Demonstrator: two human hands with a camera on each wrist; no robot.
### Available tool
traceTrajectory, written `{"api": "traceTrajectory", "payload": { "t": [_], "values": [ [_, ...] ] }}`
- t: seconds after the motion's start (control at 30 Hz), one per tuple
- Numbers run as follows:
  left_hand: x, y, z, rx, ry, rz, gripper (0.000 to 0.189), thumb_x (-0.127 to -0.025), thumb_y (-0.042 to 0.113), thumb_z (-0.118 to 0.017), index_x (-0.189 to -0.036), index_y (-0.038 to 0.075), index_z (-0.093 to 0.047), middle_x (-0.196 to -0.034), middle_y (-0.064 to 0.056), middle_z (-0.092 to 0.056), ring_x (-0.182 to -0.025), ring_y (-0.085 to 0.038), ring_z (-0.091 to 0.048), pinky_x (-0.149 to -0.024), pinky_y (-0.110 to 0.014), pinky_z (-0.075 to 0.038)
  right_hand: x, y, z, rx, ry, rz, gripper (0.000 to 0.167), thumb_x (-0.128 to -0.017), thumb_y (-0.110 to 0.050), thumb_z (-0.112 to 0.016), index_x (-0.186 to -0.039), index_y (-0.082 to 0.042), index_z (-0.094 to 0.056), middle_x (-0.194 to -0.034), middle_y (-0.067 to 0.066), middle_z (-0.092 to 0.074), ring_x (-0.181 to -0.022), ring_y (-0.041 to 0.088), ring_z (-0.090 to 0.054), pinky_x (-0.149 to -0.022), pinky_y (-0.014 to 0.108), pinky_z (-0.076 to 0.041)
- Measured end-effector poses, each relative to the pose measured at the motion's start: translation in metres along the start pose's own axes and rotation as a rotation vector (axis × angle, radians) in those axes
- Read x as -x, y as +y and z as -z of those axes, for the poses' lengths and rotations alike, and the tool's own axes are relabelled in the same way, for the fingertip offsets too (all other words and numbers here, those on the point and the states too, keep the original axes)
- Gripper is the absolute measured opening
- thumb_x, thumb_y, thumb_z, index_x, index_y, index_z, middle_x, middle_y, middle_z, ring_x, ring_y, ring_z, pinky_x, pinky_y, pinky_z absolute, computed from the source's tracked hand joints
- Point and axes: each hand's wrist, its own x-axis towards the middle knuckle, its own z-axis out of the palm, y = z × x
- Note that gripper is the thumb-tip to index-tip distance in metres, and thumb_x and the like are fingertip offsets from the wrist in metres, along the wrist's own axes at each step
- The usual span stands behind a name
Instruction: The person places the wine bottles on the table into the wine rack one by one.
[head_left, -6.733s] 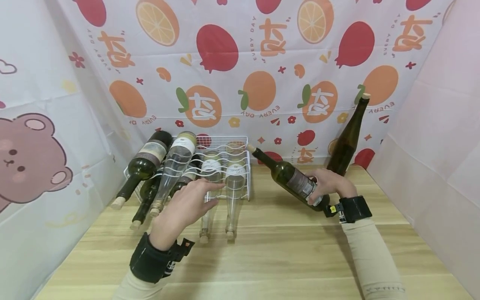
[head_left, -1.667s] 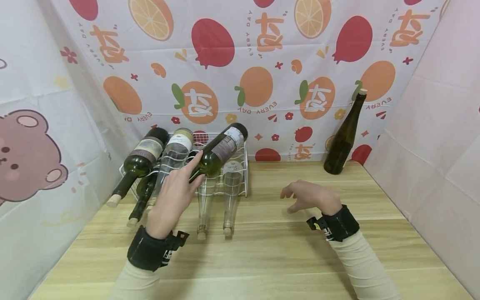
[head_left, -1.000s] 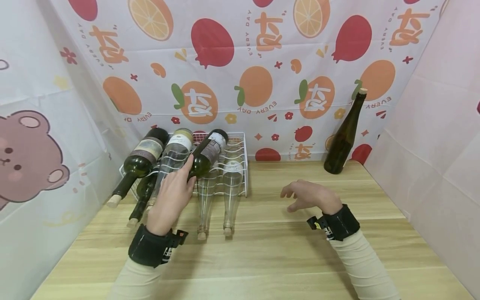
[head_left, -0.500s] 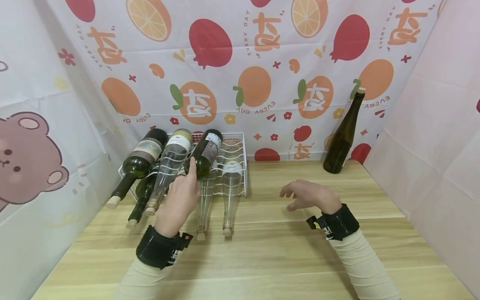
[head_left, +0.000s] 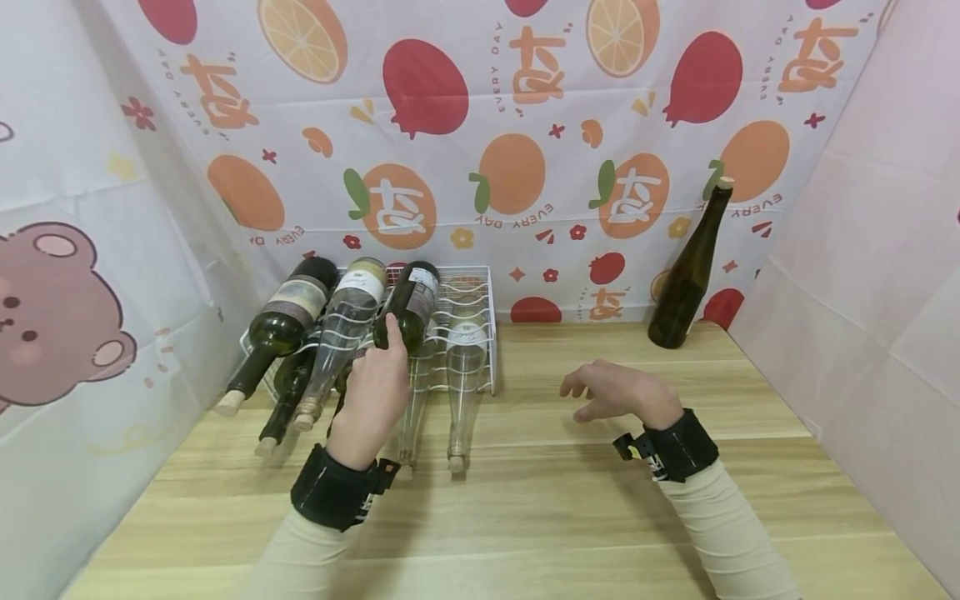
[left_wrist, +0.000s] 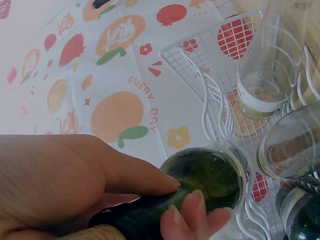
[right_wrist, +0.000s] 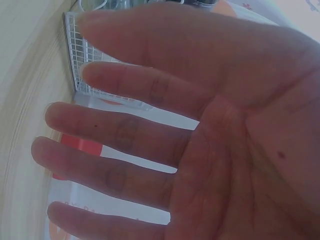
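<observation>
My left hand [head_left: 375, 396] grips the neck of a corked green wine bottle [head_left: 416, 300], thumb on one side and fingers curled on the other in the left wrist view. The bottle lies on the upper tier of a white wire wine rack [head_left: 491, 333], base toward the back, neck toward me and mostly hidden by the hand. Left of it on that tier rest a clear bottle [head_left: 352, 308] and another green wine bottle [head_left: 288, 308]. My right hand [head_left: 622, 390] hovers over the table to the right of the rack, palm down, fingers spread and holding nothing.
A tall green bottle [head_left: 682, 275] stands upright at the back right. On the rack's lower tier lie clear bottles, one being the right-hand clear bottle [head_left: 465, 367], and a dark bottle [head_left: 288, 392]. Printed cloth [head_left: 517, 75] walls the wooden table [head_left: 570, 517] at back and sides.
The green wine bottle has gone from upright-tilted in the right hand to lying on the rack's upper tier, held by the left hand and shifted left there. The right hand let go and stays still.
</observation>
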Motion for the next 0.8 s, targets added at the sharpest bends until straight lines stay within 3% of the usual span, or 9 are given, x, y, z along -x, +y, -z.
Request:
{"api": "traceTrajectory", "payload": {
  "t": [0.27,0.5,0.8],
  "values": [
    [-0.003,0.005,-0.003,-0.029,0.028,0.012,0.085,-0.091,-0.002,-0.064,-0.160,-0.011,-0.016,-0.052,-0.011,-0.048,-0.044,-0.024,-0.046,-0.043,-0.028,-0.027,0.001,0.002,0.000,0.002,0.004,0.006,0.035,-0.093,-0.015,-0.077,-0.127,-0.009,-0.070,-0.125,0.016,-0.072,-0.116,0.033,-0.066,-0.093,0.044,-0.057],
    [-0.007,0.006,-0.005,-0.040,0.018,0.049,0.091,-0.089,0.000,-0.070,-0.160,-0.011,-0.016,-0.057,-0.016,-0.055,-0.049,-0.030,-0.055,-0.043,-0.033,-0.038,0.000,0.001,0.001,-0.003,-0.002,0.002,0.035,-0.092,-0.015,-0.077,-0.127,-0.010,-0.070,-0.125,0.017,-0.072,-0.116,0.032,-0.067,-0.093,0.044,-0.057],
    [-0.011,0.008,-0.006,-0.054,0.012,0.058,0.084,-0.092,-0.002,-0.063,-0.160,-0.011,-0.016,-0.058,-0.017,-0.055,-0.051,-0.031,-0.056,-0.044,-0.033,-0.039,-0.001,0.002,0.001,-0.014,-0.007,-0.012,0.036,-0.092,-0.015,-0.078,-0.127,-0.010,-0.070,-0.125,0.016,-0.071,-0.119,0.034,-0.066,-0.095,0.045,-0.057]
  ]
}}
